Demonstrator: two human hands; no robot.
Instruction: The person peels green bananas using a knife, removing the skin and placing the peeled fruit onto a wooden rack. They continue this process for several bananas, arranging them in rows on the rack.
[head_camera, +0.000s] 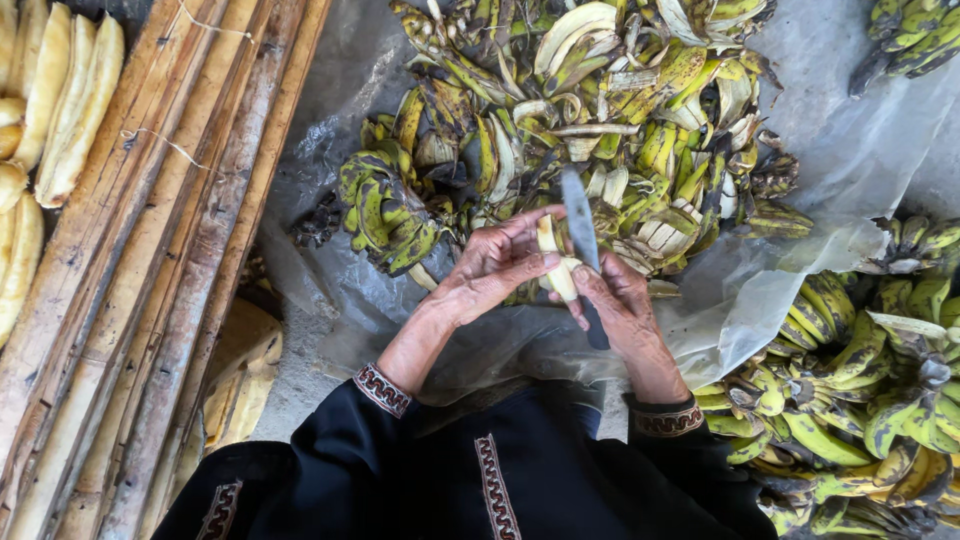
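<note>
We see a pale, partly peeled banana (556, 262) held upright-ish between the two hands at the middle of the view, just above the dark lap and in front of the heap of peels. Our left hand (497, 266) wraps it from the left, fingers curled round its upper part and thumb pressing near its lower end, so the hand is closed on the fruit. Our right hand (622, 303) is closed round the dark handle of a knife (580, 235), whose grey blade points up and away from us and lies just beside the banana, touching or nearly touching its right edge; we cannot tell which. Both wrists come out of black sleeves with patterned cuffs (381, 389). Directly beyond the hands lies a large pile of green and yellow spotted banana peels (600, 110) on a sheet of clear plastic (820, 170) spread over the ground. To the right, near our right forearm, bunches of unpeeled green-yellow bananas (880, 400) are stacked. To the left, well apart from the hands, runs a set of long wooden slats (170, 250), and in the far upper left corner peeled pale bananas (50, 100) lie side by side.
</note>
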